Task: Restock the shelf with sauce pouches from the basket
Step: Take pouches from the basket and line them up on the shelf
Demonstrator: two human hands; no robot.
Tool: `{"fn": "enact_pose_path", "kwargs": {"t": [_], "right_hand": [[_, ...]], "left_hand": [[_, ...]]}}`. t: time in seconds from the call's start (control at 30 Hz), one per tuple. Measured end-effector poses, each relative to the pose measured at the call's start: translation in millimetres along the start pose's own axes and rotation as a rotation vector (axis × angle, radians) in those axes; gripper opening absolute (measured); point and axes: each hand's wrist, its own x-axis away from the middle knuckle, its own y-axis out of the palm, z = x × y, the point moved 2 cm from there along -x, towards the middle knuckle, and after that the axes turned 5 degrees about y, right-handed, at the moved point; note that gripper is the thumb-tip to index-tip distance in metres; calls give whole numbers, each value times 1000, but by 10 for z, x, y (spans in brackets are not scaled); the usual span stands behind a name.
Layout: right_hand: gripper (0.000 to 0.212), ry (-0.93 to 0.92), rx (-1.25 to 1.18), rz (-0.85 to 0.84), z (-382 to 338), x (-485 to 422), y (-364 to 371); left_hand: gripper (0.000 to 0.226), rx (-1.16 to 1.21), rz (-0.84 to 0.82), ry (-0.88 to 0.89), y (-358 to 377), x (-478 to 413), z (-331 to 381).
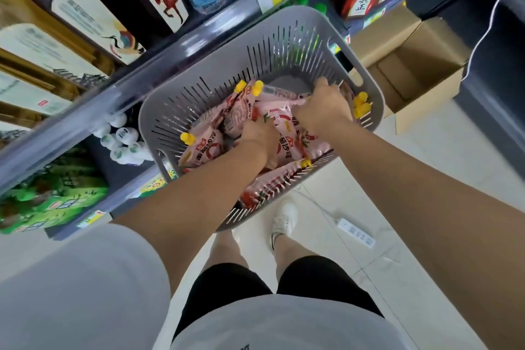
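A grey slotted plastic basket sits in front of me, leaning against the shelf edge. It holds several pink sauce pouches with yellow caps. Both my hands reach down into it. My left hand is closed around a pouch in the middle of the pile. My right hand grips another pink pouch toward the far right side of the basket. The fingertips of both hands are hidden among the pouches.
The shelf runs along the left, with dark boxed bottles above and white-capped bottles and green packs below. An open cardboard box stands at the right. A white power strip lies on the tiled floor near my feet.
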Motion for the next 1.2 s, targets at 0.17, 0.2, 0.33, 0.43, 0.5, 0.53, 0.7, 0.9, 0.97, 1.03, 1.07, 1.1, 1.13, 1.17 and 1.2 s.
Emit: {"fn": "enact_pose_path", "kwargs": {"t": [0.17, 0.2, 0.33, 0.43, 0.5, 0.53, 0.7, 0.9, 0.97, 1.03, 1.07, 1.1, 1.13, 1.17, 1.2], "right_hand": [[56, -11, -13, 29, -45, -16, -101], [55, -16, -22, 34, -49, -18, -118], [54, -43, -52, 47, -47, -15, -161], [56, -36, -63, 63, -32, -12, -194], [58, -33, -67, 63, -26, -6, -206], [59, -32, -72, 59, -23, 3, -206], [64, -38, -90, 50, -3, 25, -222], [65, -38, -119, 44, -23, 13, -226], [64, -44, -120, 42, -44, 17, -193], [61, -47, -114, 23, -49, 20, -156], [59, -49, -105, 16, -43, 25, -144], [56, -51, -97, 14, -27, 23, -132], [54, -50, -92, 13, -12, 19, -122], [50, -43, -89, 13, 5, 14, -115], [45, -30, -86, 12, 21, 10, -109]], "left_hand": [[53, -126, -118, -2, -112, -15, 110], [52, -128, -121, 14, -106, -24, 145], [59, -171, -55, 20, -11, -32, 207], [70, 19, 13, -17, 85, -75, 144], [83, 166, 28, -33, 115, -90, 82], [84, 205, 39, -30, 119, -94, 59], [80, 185, -23, -20, 75, 7, -70], [66, 368, -36, -30, 7, 383, -327], [76, 364, -33, -23, -26, 496, -292], [84, 391, -17, -36, -42, 571, -253], [84, 427, -17, -42, -52, 603, -255], [80, 472, -17, -42, -81, 645, -272], [72, 529, -19, -35, -99, 678, -304], [65, 583, -17, -27, -122, 711, -343], [64, 625, -10, -27, -143, 751, -385]]}}
